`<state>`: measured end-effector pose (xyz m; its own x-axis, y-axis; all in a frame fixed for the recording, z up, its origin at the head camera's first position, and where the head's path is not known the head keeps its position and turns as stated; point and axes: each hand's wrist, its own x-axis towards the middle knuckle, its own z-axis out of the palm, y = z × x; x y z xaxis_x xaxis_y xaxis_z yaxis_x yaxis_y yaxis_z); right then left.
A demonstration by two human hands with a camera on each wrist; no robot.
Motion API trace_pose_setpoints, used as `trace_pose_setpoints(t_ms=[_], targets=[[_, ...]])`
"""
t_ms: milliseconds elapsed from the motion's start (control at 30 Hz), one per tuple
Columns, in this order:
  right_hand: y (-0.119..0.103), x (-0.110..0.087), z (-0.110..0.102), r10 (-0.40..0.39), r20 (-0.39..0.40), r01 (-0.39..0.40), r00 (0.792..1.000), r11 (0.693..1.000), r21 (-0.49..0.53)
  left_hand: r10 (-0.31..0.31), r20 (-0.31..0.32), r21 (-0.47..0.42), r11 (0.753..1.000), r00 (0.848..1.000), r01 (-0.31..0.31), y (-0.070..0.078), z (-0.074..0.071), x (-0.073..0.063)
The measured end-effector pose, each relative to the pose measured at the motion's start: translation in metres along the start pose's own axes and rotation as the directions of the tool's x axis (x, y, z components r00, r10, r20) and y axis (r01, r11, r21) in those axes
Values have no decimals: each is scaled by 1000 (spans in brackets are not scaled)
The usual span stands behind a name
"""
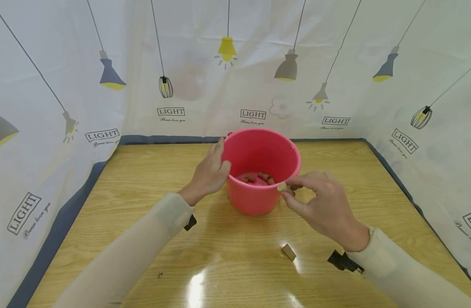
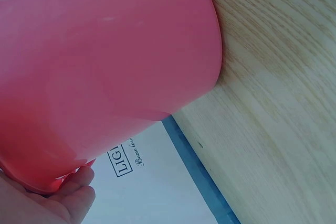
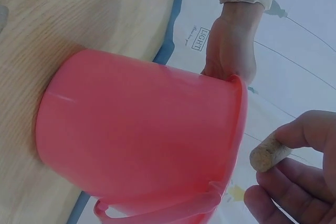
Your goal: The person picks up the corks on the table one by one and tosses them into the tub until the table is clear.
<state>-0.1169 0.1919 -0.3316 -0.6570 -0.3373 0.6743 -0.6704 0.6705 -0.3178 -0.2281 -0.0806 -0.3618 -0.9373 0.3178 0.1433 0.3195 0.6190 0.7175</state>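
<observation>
A pink bucket (image 1: 254, 199) stands upright on the wooden table, with several brown corks (image 1: 264, 176) lying on its bottom. My left hand (image 1: 210, 171) grips the bucket's left rim, the thumb over the edge and the fingers against the outside. Between thumb and fingertips, my right hand (image 1: 328, 203) pinches a light, speckled cork (image 3: 270, 153). In the head view this cork is at the near right of the rim; the right wrist view shows it just beyond the rim, apart from the bucket. Another cork (image 1: 288, 252) lies on the table in front of the bucket.
The bucket's pink handle (image 3: 168, 211) hangs down along its side. White cloth printed with lamps (image 1: 204, 115) walls the table at the back and on both sides, with a dark blue edge at its foot. A small dark speck (image 1: 160, 275) marks the tabletop (image 1: 116, 222) at the near left.
</observation>
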Motion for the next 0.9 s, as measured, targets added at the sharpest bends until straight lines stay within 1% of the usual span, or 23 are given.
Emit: trace_pose_setpoints(t_ms=[433,733,900], targets=[[3,13,5,-4,-97,5,995,1000,16,4,2,6,1000,1000,-4,0,-1,-1],[9,23,6,20,-93,-21,995,1000,-5,4,0,6,1000,1000,-4,0,0,0],[12,29,7,41,-72,-42,997,999,-2,7,-2,9,1000,1000,-7,-1,0,1]])
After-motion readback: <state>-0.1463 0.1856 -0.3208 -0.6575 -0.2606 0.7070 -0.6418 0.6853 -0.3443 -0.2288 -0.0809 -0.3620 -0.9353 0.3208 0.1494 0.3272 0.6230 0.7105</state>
